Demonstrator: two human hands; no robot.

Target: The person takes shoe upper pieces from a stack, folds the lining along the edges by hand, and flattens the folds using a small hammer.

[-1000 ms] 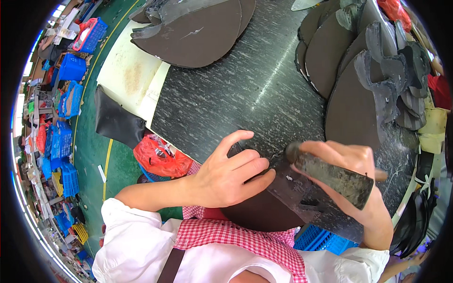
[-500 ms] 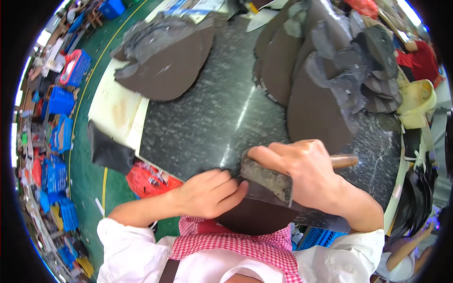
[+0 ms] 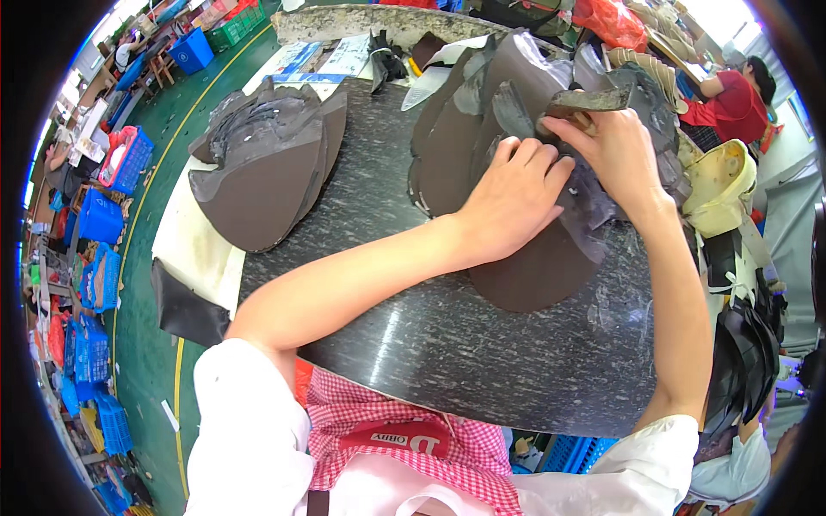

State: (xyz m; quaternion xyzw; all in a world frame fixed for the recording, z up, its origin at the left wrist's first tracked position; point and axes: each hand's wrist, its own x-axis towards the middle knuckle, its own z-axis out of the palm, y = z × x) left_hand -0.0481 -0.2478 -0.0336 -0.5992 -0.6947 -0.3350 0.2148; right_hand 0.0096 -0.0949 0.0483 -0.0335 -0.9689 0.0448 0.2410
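Tabletop point(image 3: 413, 335), dark and speckled, lies bare from its middle to the near edge at six o'clock, with an open lane toward twelve between a brown stack point(image 3: 258, 202) at ten and overlapping brown pieces point(image 3: 535, 279) at two. Over those pieces the right hand point(image 3: 619, 150) has its fingers closed around a dark-headed tool point(image 3: 600, 100), while the left hand point(image 3: 514, 196), on its eight o'clock side, rests curled at the pile; whether its fingertips pinch anything cannot be told.
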